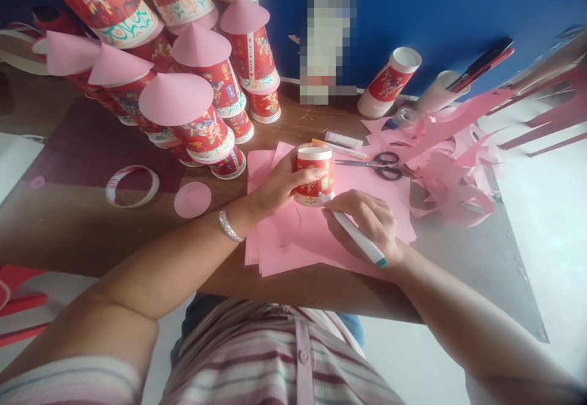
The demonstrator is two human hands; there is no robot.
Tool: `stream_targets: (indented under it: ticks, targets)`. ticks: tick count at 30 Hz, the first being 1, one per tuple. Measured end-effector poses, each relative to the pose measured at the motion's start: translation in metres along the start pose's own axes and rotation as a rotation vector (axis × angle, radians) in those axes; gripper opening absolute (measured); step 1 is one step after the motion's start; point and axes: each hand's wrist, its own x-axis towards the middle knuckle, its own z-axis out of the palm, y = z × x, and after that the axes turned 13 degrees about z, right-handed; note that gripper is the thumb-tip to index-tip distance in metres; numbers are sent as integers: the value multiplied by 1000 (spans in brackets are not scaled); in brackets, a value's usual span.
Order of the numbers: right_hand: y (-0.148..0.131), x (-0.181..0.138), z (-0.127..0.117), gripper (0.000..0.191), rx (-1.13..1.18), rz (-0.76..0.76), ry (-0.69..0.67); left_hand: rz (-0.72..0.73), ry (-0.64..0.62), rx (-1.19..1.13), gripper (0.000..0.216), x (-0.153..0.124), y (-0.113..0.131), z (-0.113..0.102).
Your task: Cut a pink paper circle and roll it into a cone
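My left hand (285, 182) is wrapped around a red paper cup (313, 172), its thumb across the printed front. The cup's white end faces up, and a pale band with drawn patterns runs along its lower edge. In my right hand (369, 218) is a white marker with a green end (360, 238), gripped like a pen. Its tip meets the cup near the lower band; whether it touches I cannot tell. Beneath both hands lie stacked pink paper sheets (284, 252). Scissors (387, 165) rest on the paper just beyond my right hand, beside markers (343, 142).
Red cup towers with pink cone tops (177, 99) crowd the left back. A tape ring (132, 186) and a pink paper disc (192, 200) lie left. Pink scraps (458, 172), a tape roll (407, 117), stacked cups (389, 82) and a pen cup (443, 92) are at right.
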Motion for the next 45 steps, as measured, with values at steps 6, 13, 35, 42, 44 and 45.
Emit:
stream_targets:
  ticks: [6,13,35,42,44,45]
  targets:
    - [0,0,-2,23,-13,8,-23,-17,7,-31,47,0,1,1]
    - [0,-1,-6,21,-32,21,-46,-30,31,-30,46,0,0,1]
    - [-3,3,-10,20,-37,-4,-25,-44,40,-94,43,2,7,3]
    - [-2,2,-7,24,25,-74,-2,-9,19,-78,38,2,10,4]
    - [-2,1,-6,23,43,-63,-17,-10,17,-81,38,2,10,4]
    - [-2,1,-6,23,54,-56,-27,-10,19,-87,40,2,9,4]
